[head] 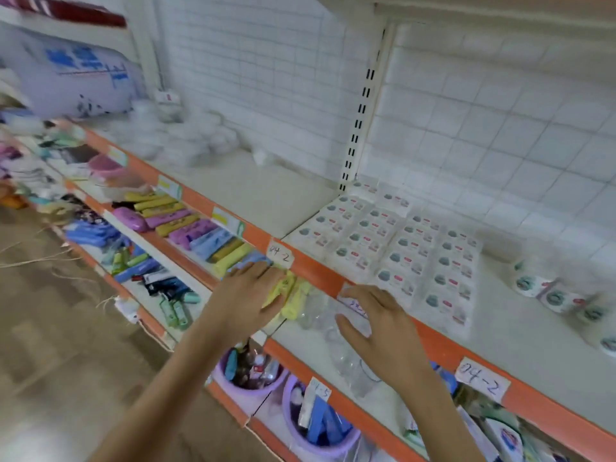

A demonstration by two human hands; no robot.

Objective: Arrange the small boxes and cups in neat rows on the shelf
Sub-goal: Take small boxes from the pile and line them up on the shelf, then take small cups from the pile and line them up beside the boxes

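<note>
Head view: The shelf is a white deck with an orange front rail. The small boxes lie flat on it in a tight grid of rows, just right of the slotted upright. The cups, printed and lying on their sides, sit in a loose cluster near the right edge, apart from the boxes. A blurred heap of white items occupies the rear left of the shelf.

The left hand is extended, fingers straight and together, in front of the yellow pouches on the tier below; contact cannot be confirmed. The right hand is spread wide, fingers loosely bent, over clear plastic packaging at the front rail; whether it grips the plastic cannot be told. Neither hand touches the boxes or the cups.

Handwritten labels are fixed to the rail. Purple tubs of small goods stand on a lower tier.
</note>
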